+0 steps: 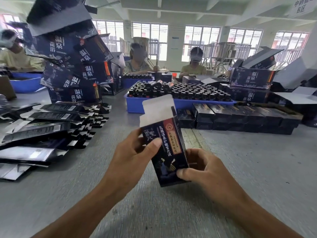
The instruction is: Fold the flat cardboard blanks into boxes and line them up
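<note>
While both hands (130, 152) grip a box (169, 148), flat blanks (42, 127) lie left, seemingly stacked.

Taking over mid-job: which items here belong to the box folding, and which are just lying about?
Job: box held by left hand and right hand; flat blanks; row of folded boxes.
Lying about: blue tray of bottles; stacked large cartons.

Stacked cartons (80, 73) read 温泉苗浴 (white characters).
</note>
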